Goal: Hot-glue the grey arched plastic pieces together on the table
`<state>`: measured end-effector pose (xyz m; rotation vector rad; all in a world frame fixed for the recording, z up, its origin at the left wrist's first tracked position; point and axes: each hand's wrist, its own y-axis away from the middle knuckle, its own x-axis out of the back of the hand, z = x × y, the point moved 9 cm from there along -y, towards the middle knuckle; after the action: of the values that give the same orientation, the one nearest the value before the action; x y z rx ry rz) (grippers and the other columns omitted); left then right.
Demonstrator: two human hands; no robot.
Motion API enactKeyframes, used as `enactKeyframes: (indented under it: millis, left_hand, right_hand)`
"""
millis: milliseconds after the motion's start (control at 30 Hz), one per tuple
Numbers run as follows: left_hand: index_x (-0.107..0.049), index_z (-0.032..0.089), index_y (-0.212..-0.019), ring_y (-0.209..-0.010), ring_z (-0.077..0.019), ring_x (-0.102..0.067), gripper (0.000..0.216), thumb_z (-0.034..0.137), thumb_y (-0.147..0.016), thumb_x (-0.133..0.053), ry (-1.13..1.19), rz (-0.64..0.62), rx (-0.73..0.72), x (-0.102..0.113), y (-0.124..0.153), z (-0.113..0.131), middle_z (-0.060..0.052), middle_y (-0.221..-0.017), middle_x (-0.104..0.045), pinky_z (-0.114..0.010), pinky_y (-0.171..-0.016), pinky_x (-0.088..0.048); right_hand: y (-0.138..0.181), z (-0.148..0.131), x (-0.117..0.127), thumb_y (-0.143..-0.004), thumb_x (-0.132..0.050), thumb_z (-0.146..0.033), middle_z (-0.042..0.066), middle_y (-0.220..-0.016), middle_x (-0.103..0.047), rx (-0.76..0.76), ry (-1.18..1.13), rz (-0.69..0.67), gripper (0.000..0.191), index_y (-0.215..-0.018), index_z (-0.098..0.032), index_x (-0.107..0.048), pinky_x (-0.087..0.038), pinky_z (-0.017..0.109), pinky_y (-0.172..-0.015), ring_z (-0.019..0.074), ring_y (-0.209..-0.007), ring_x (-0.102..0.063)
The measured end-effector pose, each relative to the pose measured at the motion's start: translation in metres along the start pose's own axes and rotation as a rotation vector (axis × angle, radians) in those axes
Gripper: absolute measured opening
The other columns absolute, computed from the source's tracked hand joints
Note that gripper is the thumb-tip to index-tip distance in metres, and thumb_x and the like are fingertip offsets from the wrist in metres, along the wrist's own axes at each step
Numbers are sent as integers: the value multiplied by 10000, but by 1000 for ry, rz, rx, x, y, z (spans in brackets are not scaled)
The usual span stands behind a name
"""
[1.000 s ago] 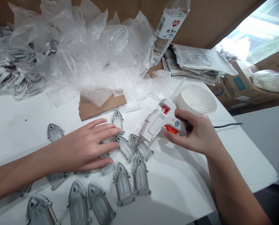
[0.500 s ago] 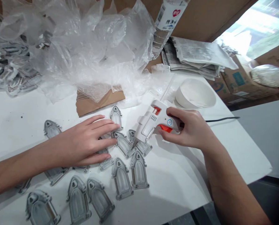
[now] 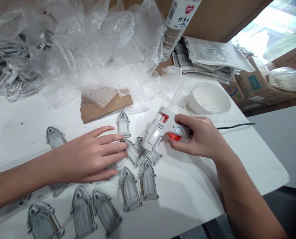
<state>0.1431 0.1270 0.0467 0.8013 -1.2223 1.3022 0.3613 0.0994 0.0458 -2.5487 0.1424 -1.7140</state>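
Observation:
My right hand (image 3: pixel 196 136) is shut on a white mini hot glue gun (image 3: pixel 161 127) with an orange trigger. A translucent glue stick (image 3: pixel 177 93) sticks out of the gun's rear. The gun's tip hangs just above several grey arched cut-outs, including one (image 3: pixel 147 181) and another (image 3: pixel 123 124). My left hand (image 3: pixel 93 154) lies flat on the table with its fingers apart, covering parts of the cut-outs beneath it. Those hidden parts do not show.
Crumpled plastic wrap (image 3: pixel 95 56) and a cardboard piece (image 3: pixel 105 108) lie behind the white table (image 3: pixel 21 139). A white bowl (image 3: pixel 209 98), a black cord (image 3: pixel 235 126), stacked papers (image 3: pixel 207 56), a plastic bottle (image 3: pixel 178 23) and a cardboard box (image 3: pixel 259 89) are further right.
The whole view has shifted slightly. The glue gun sits a little further left and more upright, and my left fingers have spread slightly over the cut-outs.

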Motion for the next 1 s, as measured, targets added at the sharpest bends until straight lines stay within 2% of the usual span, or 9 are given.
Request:
enactKeyframes:
  millis: [100, 233, 767, 1000]
  left_hand:
    - [-594, 142, -1262, -1282, -262, -558, 304, 268, -1006, -491, 26, -29, -11, -3, 0, 3, -108, -1311, -662, -423, -1212, -215]
    - [-588, 157, -1282, -1309, -267, -538, 318, 276, -1004, -489, 45, -52, -2, -5, 1, 4, -99, -1334, -651, -417, -1197, -239]
    - [-603, 147, -1258, -1303, -274, -528, 317, 315, -1022, -473, 56, -45, 9, -6, 1, 3, -85, -1362, -638, -431, -1179, -225]
    - [-597, 145, -1276, -1299, -271, -534, 333, 323, -1022, -475, 48, -47, 12, -6, 2, 3, -84, -1353, -645, -427, -1180, -228]
  right_hand:
    - [0, -1, 2, -699, -664, -414, -59, -512, -361, 10, 5, 14, 279, -772, -233, -464, -275, 304, -484, 98, -459, -272]
    - [0, -2, 3, -708, -660, -395, -59, -521, -355, 28, 19, 15, 269, -770, -233, -455, -268, 298, -476, 97, -460, -272]
    - [3, -13, 7, -691, -699, -303, -84, -533, -336, 171, 80, 87, 280, -797, -228, -451, -266, 258, -425, 79, -459, -275]
    - [5, -21, 13, -728, -670, -320, -79, -550, -332, 208, 134, 134, 275, -787, -234, -416, -271, 254, -433, 83, -473, -265]
